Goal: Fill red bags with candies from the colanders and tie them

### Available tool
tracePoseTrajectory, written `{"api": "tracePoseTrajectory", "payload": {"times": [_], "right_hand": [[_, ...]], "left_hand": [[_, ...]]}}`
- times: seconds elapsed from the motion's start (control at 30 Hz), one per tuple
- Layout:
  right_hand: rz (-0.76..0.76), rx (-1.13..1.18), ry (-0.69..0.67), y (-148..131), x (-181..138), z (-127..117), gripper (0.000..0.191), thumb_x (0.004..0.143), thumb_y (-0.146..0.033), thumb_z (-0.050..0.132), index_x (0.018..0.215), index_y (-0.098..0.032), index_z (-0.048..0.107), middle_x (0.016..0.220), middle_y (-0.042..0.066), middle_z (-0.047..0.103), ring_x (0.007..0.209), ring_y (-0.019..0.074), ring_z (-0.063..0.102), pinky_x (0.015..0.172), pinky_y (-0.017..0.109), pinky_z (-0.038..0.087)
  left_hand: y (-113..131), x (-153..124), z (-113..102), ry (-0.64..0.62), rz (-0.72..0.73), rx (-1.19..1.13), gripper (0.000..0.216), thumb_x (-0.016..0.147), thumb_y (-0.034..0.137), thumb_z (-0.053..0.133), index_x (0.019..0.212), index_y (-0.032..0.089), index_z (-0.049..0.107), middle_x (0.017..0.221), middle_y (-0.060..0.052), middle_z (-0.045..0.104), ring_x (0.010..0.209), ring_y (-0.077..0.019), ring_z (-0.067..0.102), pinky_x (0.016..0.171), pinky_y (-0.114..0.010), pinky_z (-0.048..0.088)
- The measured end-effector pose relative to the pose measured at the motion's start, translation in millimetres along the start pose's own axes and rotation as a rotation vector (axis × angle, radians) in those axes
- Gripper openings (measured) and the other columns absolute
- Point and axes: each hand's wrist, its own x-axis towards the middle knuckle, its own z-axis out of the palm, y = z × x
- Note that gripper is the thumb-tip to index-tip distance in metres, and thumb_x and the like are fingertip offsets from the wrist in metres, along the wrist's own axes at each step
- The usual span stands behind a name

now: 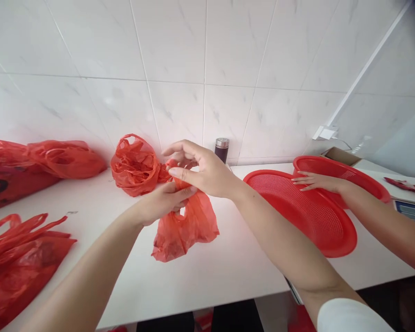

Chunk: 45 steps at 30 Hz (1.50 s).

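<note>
A red plastic bag [190, 226] hangs just above the white table, its body below my hands. My left hand [162, 200] is closed around the gathered neck of this bag, thumb across the front. Above it, my right hand [202, 170] has its thumb and fingers curled at the bag's top end, which shows between them. Some of the right fingertips are hidden behind the bag and thumb. Just behind my hands stands another red plastic bag [134, 168], open at the top with crumpled red plastic inside.
Filled red bags [69, 159] lie at the left, one with handles up [24, 258] nearer. A dark flask [222, 150] stands by the tiled wall. Another person's hand [318, 180] touches the red baskets [335, 230] at right, near a scale [411, 213].
</note>
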Motion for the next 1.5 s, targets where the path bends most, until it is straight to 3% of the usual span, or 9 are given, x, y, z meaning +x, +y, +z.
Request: {"api": "tracePoseTrajectory", "payload": {"times": [0.2, 0.37, 0.5, 0.73, 0.83, 0.93, 1.07, 1.33, 1.5], "right_hand": [[0.327, -0.108, 0.011, 35, -34, 4, 0.020, 0.089, -0.036, 0.056, 0.105, -0.024, 0.057, 0.088, -0.001, 0.062, 0.079, 0.0131, 0.059, 0.071, 0.030, 0.049], [0.287, -0.131, 0.177, 16, -60, 18, 0.008, 0.091, -0.026, 0.052, 0.092, -0.022, 0.059, 0.082, -0.002, 0.062, 0.072, 0.0107, 0.057, 0.067, 0.026, 0.047], [0.170, -0.129, -0.075, 3, -71, 24, 0.004, 0.088, -0.025, 0.060, 0.086, -0.023, 0.063, 0.083, -0.002, 0.067, 0.078, 0.0126, 0.060, 0.073, 0.027, 0.047], [0.307, 0.060, 0.186, 60, -53, 30, 0.033, 0.099, -0.035, 0.040, 0.128, -0.027, 0.051, 0.112, 0.003, 0.065, 0.108, 0.0151, 0.059, 0.096, 0.035, 0.045], [0.405, 0.169, 0.196, 80, -54, 41, 0.033, 0.099, -0.036, 0.037, 0.124, -0.026, 0.055, 0.112, 0.003, 0.065, 0.109, 0.0158, 0.059, 0.098, 0.035, 0.044], [0.399, 0.334, 0.194, 88, -62, 48, 0.030, 0.096, -0.029, 0.040, 0.120, -0.025, 0.058, 0.122, 0.004, 0.062, 0.113, 0.0158, 0.057, 0.099, 0.033, 0.043], [0.511, 0.473, 0.044, 88, -72, 48, 0.024, 0.089, -0.020, 0.044, 0.105, -0.022, 0.062, 0.096, 0.002, 0.067, 0.087, 0.0153, 0.064, 0.081, 0.031, 0.051], [0.339, -0.413, 0.255, 94, -97, 40, 0.021, 0.093, -0.025, 0.042, 0.101, -0.024, 0.061, 0.092, 0.002, 0.070, 0.081, 0.0170, 0.063, 0.076, 0.030, 0.044], [0.600, -0.531, 0.340, 134, -133, 27, 0.022, 0.092, -0.023, 0.041, 0.095, -0.025, 0.062, 0.083, 0.001, 0.071, 0.069, 0.0176, 0.063, 0.066, 0.028, 0.042]], "left_hand": [[-17, 2, -8, 0.151, -0.050, -0.209, 0.039, 0.087, 0.049, 0.054, 0.063, 0.021, 0.040, 0.056, 0.008, 0.019, 0.047, -0.0080, 0.020, 0.047, -0.023, 0.030], [-22, 4, -8, 0.165, 0.065, -0.239, 0.030, 0.088, 0.046, 0.053, 0.095, 0.020, 0.066, 0.070, -0.001, 0.059, 0.058, -0.0121, 0.049, 0.062, -0.029, 0.045], [-22, 0, -11, 0.152, 0.101, -0.068, 0.026, 0.085, 0.041, 0.059, 0.097, 0.021, 0.071, 0.088, -0.005, 0.068, 0.087, -0.0217, 0.063, 0.081, -0.037, 0.049], [-30, 4, -7, 0.069, 0.241, 0.428, 0.008, 0.078, 0.016, 0.054, 0.081, 0.022, 0.058, 0.074, 0.000, 0.060, 0.066, -0.0160, 0.055, 0.060, -0.028, 0.043], [-38, 6, 2, 0.218, 0.317, 0.694, 0.016, 0.072, 0.008, 0.047, 0.077, 0.023, 0.050, 0.068, 0.002, 0.054, 0.060, -0.0157, 0.050, 0.054, -0.027, 0.038], [-51, 8, 13, 0.442, 0.434, 0.763, 0.019, 0.076, 0.008, 0.044, 0.087, 0.023, 0.049, 0.096, -0.003, 0.060, 0.077, -0.0185, 0.059, 0.061, -0.028, 0.044], [-69, 8, 26, 0.599, 0.460, 0.709, 0.026, 0.080, 0.011, 0.045, 0.102, 0.024, 0.051, 0.112, -0.005, 0.060, 0.093, -0.0204, 0.062, 0.068, -0.028, 0.049], [-100, -9, 33, 0.532, 0.258, 0.434, 0.038, 0.094, 0.032, 0.041, 0.127, 0.029, 0.060, 0.118, -0.004, 0.068, 0.105, -0.0206, 0.063, 0.089, -0.032, 0.049], [-142, -26, 35, 0.722, -0.026, 0.332, 0.037, 0.092, 0.046, 0.042, 0.106, 0.025, 0.069, 0.102, -0.005, 0.072, 0.088, -0.0228, 0.067, 0.080, -0.035, 0.051]]}}
